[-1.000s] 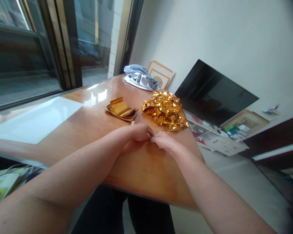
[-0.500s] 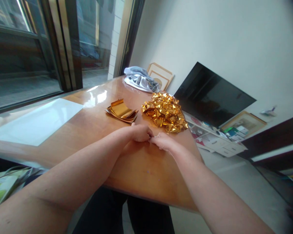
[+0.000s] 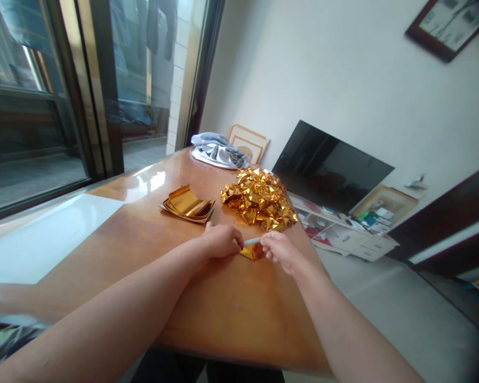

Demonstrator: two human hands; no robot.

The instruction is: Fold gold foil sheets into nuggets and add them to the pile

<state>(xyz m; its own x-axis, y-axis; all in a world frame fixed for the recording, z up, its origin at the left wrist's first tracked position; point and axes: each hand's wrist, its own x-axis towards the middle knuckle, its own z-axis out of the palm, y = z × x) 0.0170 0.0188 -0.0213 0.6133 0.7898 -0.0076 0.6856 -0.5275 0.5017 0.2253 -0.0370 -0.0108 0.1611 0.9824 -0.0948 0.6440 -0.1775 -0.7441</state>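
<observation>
Between my two hands is a small sheet of gold foil paper [image 3: 250, 252], its far edge showing a pale strip. My left hand [image 3: 225, 240] pinches its left end, and my right hand [image 3: 278, 249] has its fingers closed on the right end. The sheet is just above or on the wooden table [image 3: 207, 298]; I cannot tell which. Just beyond my left hand lies a stack of flat gold foil sheets [image 3: 188, 204], the top one curling up. Beyond my right hand rises a heap of folded gold foil pieces [image 3: 261, 198].
Folded grey-blue cloth [image 3: 217, 150] lies at the table's far end. A white sheet [image 3: 56, 234] covers part of the left side. Past the right edge stand a television [image 3: 331, 165] and a low white cabinet [image 3: 343, 234]. Glass doors [image 3: 35, 117] are on the left.
My hands have moved apart, and the gold foil paper with its pale strip now shows between them. The camera view has tilted up slightly.
</observation>
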